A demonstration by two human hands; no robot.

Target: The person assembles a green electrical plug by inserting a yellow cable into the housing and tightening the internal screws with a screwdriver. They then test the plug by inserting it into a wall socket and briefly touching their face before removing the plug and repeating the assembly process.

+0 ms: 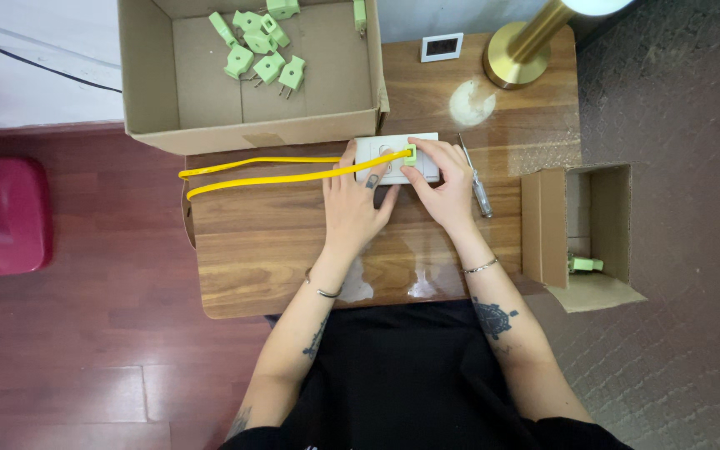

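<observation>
Just above the centre of the frame, a white rectangular plastic socket block (395,158) lies flat on the brown wooden table (277,250), and both hands close on it from below. The left hand (352,204) rests its fingers against the block's left end, half curled, apparently to keep it from sliding. The right hand (442,179) covers the right end, its thumb and forefinger pinched narrow on a small pale green plastic plug (410,152) seated in the block's face; pressing there would explain the bracing grip opposite.

A yellow flat cable (260,171) runs in a doubled loop from the block toward the left edge of the table, laid out straight so it stays clear of the hands. Just right of the right hand lies a slim screwdriver with a clear handle (477,179), within easy reach.

In the upper left, a large open cardboard box (152,92) holds loose green plugs (260,46). At right, a small cardboard box (543,225) stands open on its side with one green piece inside.
</observation>
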